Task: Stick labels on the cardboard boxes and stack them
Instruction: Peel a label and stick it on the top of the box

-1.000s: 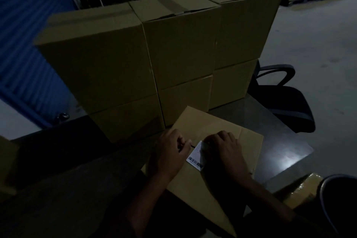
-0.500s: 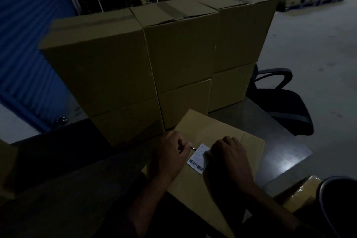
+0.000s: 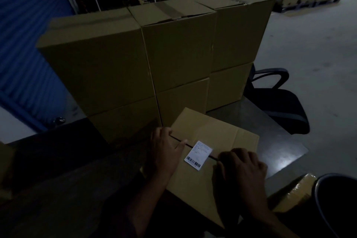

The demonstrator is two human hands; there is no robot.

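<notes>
A brown cardboard box [image 3: 208,135] lies on the dark table in front of me, its top flaps meeting in a seam. A white label [image 3: 198,155] with a barcode is stuck across that seam. My left hand [image 3: 164,150] rests on the box left of the label, fingers stretched toward it along the seam. My right hand [image 3: 241,168] lies on the box to the right of the label, fingers loosely bent on the cardboard. Neither hand covers the label.
A wall of stacked cardboard boxes [image 3: 173,60], two high and three wide, stands right behind the near box. A black office chair [image 3: 278,98] is at the right. A taped yellow package [image 3: 293,191] and a dark bin rim [image 3: 328,199] sit lower right. A blue shutter [image 3: 29,44] fills the left.
Both hands have moved apart off the label, the right one sliding to the right, so the whole label now shows. The view has shifted slightly downward.
</notes>
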